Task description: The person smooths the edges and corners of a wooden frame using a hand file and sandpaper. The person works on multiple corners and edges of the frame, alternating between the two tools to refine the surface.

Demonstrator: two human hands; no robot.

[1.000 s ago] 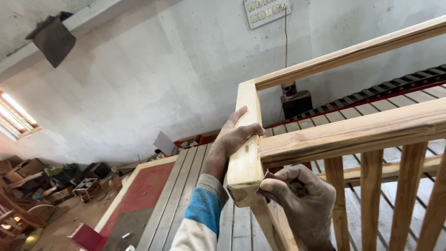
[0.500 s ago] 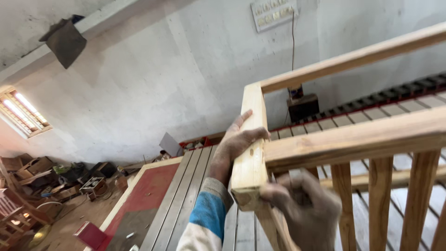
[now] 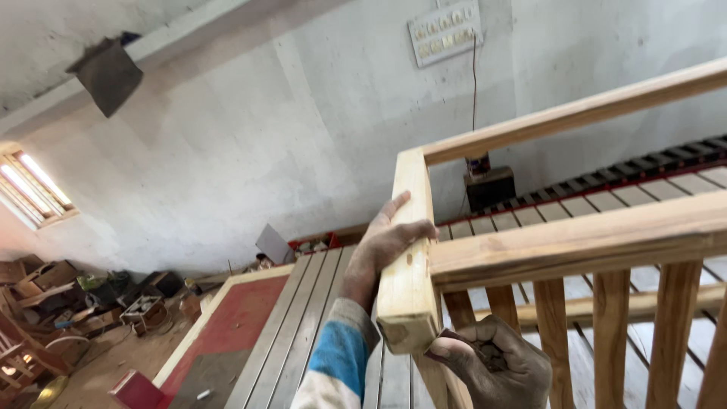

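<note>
1. A pale wooden post, square in section with planed, lightly grained faces, is rising in the middle of the view; its cut end is showing rough end grain at the lower edge.
2. The left hand is wrapping around the post from the left, its dusty fingers curling over the front face, so this grip is pressed closed on the wood.
3. The left sleeve is showing soft knit fabric in blue and off-white bands.
4. The right hand is sitting just under the post's cut end, curled loosely and dusted grey, its thumb touching the end's lower corner; something small and dark seems to lie in the curled grip, but I cannot tell what.
5. Two long rails of the same light timber are running from the post toward the right, and flat upright slats are hanging below the nearer one.
6. Behind the frame, a ribbed grey metal sheet is lying flat beside a red panel.
7. The plastered wall is looking chalky and stained.
</note>
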